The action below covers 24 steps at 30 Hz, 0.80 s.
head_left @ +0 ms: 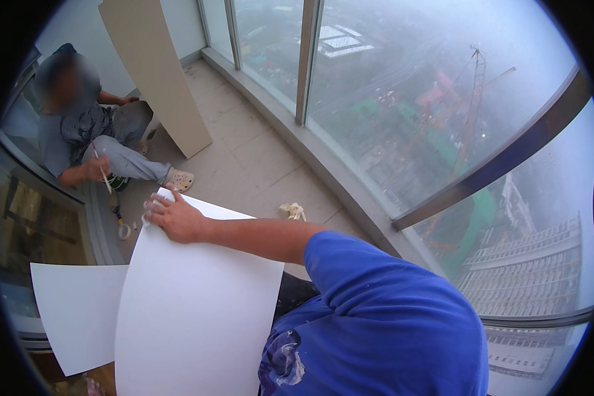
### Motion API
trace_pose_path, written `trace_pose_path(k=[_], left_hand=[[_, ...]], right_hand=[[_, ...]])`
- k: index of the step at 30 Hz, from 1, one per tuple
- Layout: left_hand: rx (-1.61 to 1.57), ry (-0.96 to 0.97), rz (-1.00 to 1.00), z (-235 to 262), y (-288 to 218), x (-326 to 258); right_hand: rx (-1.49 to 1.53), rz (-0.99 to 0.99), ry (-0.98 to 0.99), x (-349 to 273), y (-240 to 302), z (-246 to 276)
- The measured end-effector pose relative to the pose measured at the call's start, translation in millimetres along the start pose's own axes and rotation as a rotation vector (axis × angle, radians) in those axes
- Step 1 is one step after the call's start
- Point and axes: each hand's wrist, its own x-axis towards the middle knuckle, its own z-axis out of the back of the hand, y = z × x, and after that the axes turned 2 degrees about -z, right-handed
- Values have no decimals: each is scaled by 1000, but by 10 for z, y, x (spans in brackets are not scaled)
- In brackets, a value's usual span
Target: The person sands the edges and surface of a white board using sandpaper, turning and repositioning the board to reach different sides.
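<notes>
A large white panel (pixel 198 310) lies in front of me, its far end near a seated co-worker. My right hand (pixel 176 218) rests on the panel's far left corner, fingers curled. A small white cloth-like piece (pixel 146 220) shows beneath the fingertips; its exact kind is unclear. My right arm reaches across from a blue sleeve (pixel 350 270). I cannot make out my left hand. A second white panel (pixel 79 310) sits to the left, partly behind the large one.
A co-worker (pixel 69 132) sits at the far left with a thin brush-like stick (pixel 103 168) and a tall beige panel (pixel 155 72). Close by are a dark green container (pixel 117 183) and a tape roll (pixel 124 231). A crumpled cream-coloured scrap (pixel 292 211) lies on the floor. Tall windows (pixel 376 99) line the right.
</notes>
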Motion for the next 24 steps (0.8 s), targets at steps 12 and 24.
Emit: trace_pose_path(k=[12,24], left_hand=[[-118,1647,-457,-3984,-1690,-2203],[51,1432,-396,-3824,-926,-2817]], right_hand=[[491,407,186,322,1656,-625],[860,20,51,399,2573,-777]])
